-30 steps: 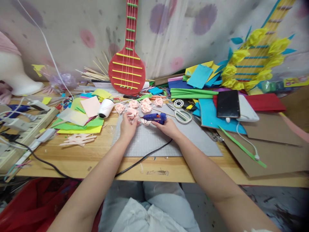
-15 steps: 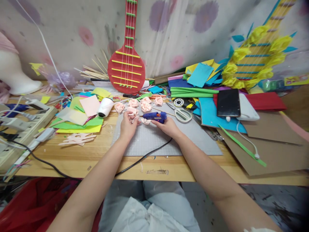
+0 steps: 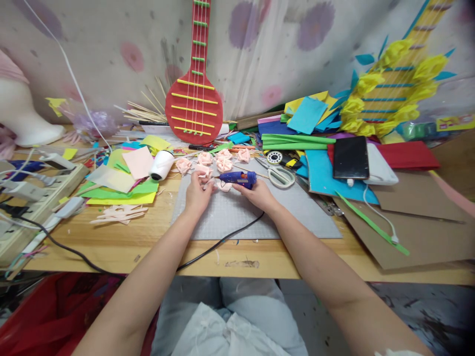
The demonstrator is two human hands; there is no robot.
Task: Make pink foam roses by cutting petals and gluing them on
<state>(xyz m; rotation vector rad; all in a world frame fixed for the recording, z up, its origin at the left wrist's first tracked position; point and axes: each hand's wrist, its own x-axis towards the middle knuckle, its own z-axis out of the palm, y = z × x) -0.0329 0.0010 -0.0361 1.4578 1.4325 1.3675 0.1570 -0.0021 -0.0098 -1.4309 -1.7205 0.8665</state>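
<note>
Your blue plastic glue gun (image 3: 237, 178) was above the far half of the grey gridded cutting mat (image 3: 297, 217), roughly level, its nozzle pointed left. By its look, the body was stiff, smooth and of modest weight. The handle was the correct place to take hold; the nozzle was best treated as hot. The pale pink folded paper piece (image 3: 203, 169) was above the far left part of the mat, just beside the nozzle. It looked very light, soft and easily crushed; a fingertip pinch at its lower edge, clear of the nozzle, was the suitable grip.

Hand pose: your left hand (image 3: 198, 194) stood over the left part of the mat, fingers curled. They appeared to be pinching the paper piece, though overlap hid the exact contact. Your right hand (image 3: 260, 195) stood above the middle of the mat, fingers grasping the glue gun beneath its rear end. Both forearms reached forward from the near side of the mat and converged.

A flexible black cable (image 3: 222, 241) crossed the mat's near edge. Pale pink ruffled paper flowers (image 3: 223, 162) lay along the mat's far edge; pale-handled metal scissors (image 3: 281, 186) lay at its far right.
</note>
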